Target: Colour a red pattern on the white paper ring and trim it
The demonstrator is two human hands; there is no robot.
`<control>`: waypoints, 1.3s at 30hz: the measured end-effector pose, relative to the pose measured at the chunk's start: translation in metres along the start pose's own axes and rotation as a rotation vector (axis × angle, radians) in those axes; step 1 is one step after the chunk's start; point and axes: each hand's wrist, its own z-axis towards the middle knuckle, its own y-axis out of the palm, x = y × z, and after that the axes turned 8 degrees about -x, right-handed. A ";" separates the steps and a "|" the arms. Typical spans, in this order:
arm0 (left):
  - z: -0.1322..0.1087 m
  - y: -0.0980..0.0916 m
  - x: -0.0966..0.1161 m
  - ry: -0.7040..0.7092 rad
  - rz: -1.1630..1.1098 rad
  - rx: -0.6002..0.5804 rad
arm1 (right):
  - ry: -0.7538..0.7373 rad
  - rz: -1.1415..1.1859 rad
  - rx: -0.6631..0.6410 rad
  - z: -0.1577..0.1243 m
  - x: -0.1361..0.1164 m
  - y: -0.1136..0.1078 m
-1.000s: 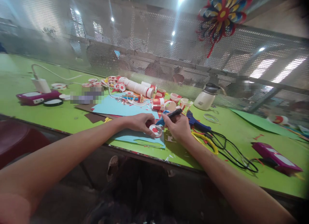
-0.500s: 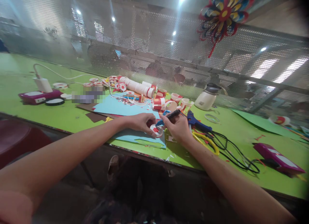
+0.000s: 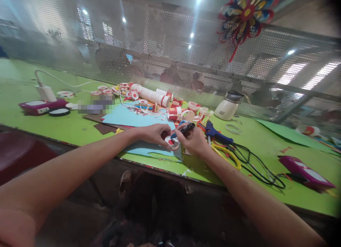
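Observation:
My left hand pinches a small round red-and-white paper ring and holds it down on a light blue paper sheet. My right hand grips a black pen, whose tip points at the ring. Both hands rest near the front edge of the green table, almost touching each other over the ring.
Behind the hands lie several red-and-white paper cups and rolls. A blue glue gun, yellow scissors and black cable lie to the right. Magenta boxes, a white charger and a white pot stand around. Perforated metal screen behind.
The right hand has tilted the pen lower and brought it closer to the ring. The left hand stays on the ring. The view has shifted slightly.

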 end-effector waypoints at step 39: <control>-0.001 -0.001 0.002 -0.023 0.007 -0.013 | 0.023 -0.109 0.170 0.000 0.009 -0.003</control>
